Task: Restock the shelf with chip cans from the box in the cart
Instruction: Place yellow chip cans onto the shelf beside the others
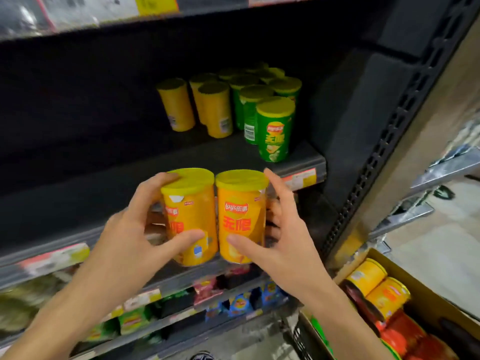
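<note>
Two yellow chip cans with yellow-green lids are held upright side by side in front of the dark shelf. My left hand grips the left can, thumb on its front and fingers behind. My right hand grips the right can, thumb low on its front, index finger raised beside the lid. On the shelf behind stand three yellow cans and several green cans. The cardboard box at the lower right holds more yellow cans and red ones.
The shelf's left part is bare and dark. A price strip runs along its front edge. Lower shelves hold snack bags. A perforated shelf upright rises on the right. Another shelf sits overhead.
</note>
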